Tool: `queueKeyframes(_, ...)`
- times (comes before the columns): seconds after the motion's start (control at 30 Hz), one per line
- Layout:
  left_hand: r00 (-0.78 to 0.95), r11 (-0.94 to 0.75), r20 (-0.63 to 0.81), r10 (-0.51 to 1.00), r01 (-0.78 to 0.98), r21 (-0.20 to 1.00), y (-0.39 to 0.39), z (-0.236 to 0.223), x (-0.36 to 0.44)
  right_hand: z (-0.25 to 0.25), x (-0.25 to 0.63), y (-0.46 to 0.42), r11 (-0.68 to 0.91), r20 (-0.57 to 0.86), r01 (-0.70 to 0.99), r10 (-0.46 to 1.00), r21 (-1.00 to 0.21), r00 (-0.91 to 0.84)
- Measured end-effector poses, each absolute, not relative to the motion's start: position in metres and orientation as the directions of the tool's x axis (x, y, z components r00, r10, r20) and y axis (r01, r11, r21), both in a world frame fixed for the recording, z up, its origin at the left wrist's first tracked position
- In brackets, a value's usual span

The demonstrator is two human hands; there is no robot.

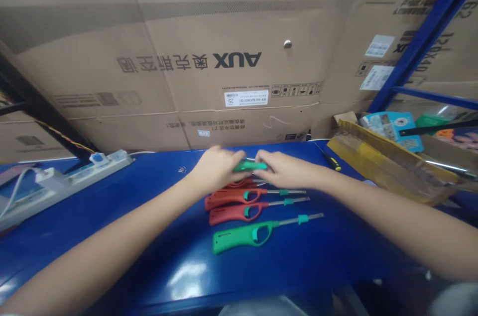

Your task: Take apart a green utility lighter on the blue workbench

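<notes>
My left hand (pixel 218 169) is closed around a green long-nosed lighter (pixel 250 165) at the far side of the blue tabletop. My right hand (pixel 278 169) pinches the same lighter at its right end, and its fingers hide most of the nozzle. Just below the hands lies a red lighter, partly covered. Nearer to me are an orange-red lighter (pixel 226 199), a red lighter (pixel 227 214) and a green lighter (pixel 237 238). They lie side by side with metal nozzles pointing right, each nozzle bearing a teal clip.
A white power strip (pixel 82 176) with plugs lies at left. A yellow-and-black screwdriver (pixel 332 160) lies beside a taped cardboard box (pixel 384 166) at right. Large cardboard sheets (pixel 186 22) stand behind the blue table (pixel 157 251). A blue metal post (pixel 418 42) rises at right.
</notes>
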State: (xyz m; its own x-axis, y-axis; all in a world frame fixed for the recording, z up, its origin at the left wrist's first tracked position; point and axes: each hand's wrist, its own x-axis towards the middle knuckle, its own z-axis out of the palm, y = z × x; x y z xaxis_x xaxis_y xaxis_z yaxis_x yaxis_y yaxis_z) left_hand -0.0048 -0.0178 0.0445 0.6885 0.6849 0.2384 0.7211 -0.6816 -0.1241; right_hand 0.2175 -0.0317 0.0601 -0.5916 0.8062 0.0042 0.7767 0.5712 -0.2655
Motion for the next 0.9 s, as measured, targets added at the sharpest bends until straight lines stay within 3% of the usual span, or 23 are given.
queueKeyframes(0.07, 0.702, -0.696, 0.113, 0.703, 0.712, -0.092, -0.050, 0.051, 0.002, 0.071, 0.224, -0.069, 0.654, -0.049, 0.684, 0.710, -0.324, -0.702)
queueKeyframes(0.13, 0.749, -0.749, 0.027, 0.662, 0.662, -0.013, -0.088, 0.054, 0.004, 0.074, 0.231, -0.106, 0.695, -0.137, 0.660, 0.652, -0.287, -0.746)
queueKeyframes(0.2, 0.774, -0.758, -0.072, 0.630, 0.632, 0.165, -0.124, 0.057, 0.004, 0.068, 0.237, -0.140, 0.769, -0.162, 0.616, 0.594, -0.172, -0.788)
queueKeyframes(0.27, 0.772, -0.711, -0.153, 0.617, 0.630, 0.312, -0.156, 0.061, 0.000, 0.060, 0.241, -0.170, 0.895, -0.133, 0.445, 0.436, -0.042, -0.890)
queueKeyframes(0.33, 0.748, -0.655, -0.224, 0.625, 0.658, 0.370, -0.179, 0.065, -0.003, 0.055, 0.242, -0.193, 0.919, -0.063, 0.382, 0.389, 0.094, -0.919)
queueKeyframes(0.43, 0.721, -0.615, -0.257, 0.643, 0.687, 0.387, -0.200, 0.068, -0.008, 0.058, 0.238, -0.213, 0.898, -0.008, 0.398, 0.407, 0.187, -0.913)
queueKeyframes(0.6, 0.716, -0.603, -0.217, 0.663, 0.683, 0.411, -0.213, 0.063, -0.014, 0.065, 0.233, -0.218, 0.903, 0.013, 0.402, 0.405, 0.150, -0.914)
queueKeyframes(0.73, 0.703, -0.586, -0.247, 0.667, 0.699, 0.409, -0.210, 0.062, -0.015, 0.056, 0.235, -0.213, 0.909, 0.013, 0.367, 0.372, 0.197, -0.928)
queueKeyframes(0.9, 0.679, -0.560, -0.261, 0.686, 0.722, 0.408, -0.189, 0.067, -0.007, 0.051, 0.235, -0.195, 0.896, 0.091, 0.435, 0.428, 0.086, -0.899)
